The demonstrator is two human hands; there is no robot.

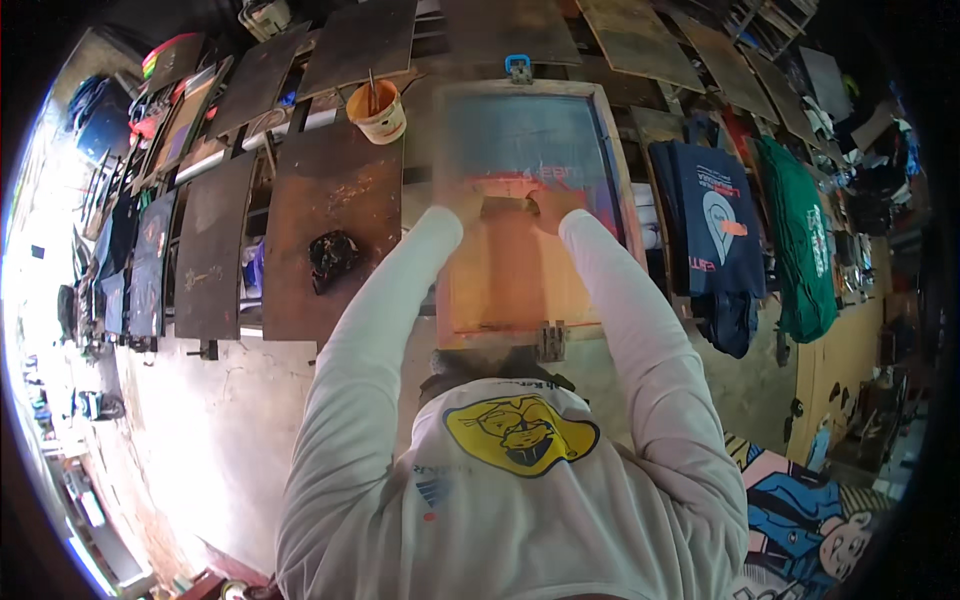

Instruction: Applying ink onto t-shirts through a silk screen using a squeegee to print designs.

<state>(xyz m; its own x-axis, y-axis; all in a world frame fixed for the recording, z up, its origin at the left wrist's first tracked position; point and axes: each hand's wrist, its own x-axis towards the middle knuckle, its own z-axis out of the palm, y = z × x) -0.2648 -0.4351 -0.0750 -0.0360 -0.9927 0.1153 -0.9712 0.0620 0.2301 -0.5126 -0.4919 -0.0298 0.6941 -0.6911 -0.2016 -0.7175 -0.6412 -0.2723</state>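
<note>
Both of my hands grip a squeegee (508, 205) lying crosswise on a screen-printing frame (623, 172). My left hand (464, 203) is closed at its left end, partly blurred. At the other end, my right hand (548, 208) has its fingers wrapped round it. A streak of red ink (512, 185) shows on the mesh just beyond the squeegee. The far part of the mesh looks bluish, the near part orange. The blade's lower edge is hidden.
A blue clamp (518, 68) sits at the frame's far edge, a metal clamp (551, 341) at its near edge. Leftward, a bucket (379, 114) with a stick and a dark crumpled lump (333, 259) rest on boards. Navy (718, 210) and green shirts (797, 240) drape at right.
</note>
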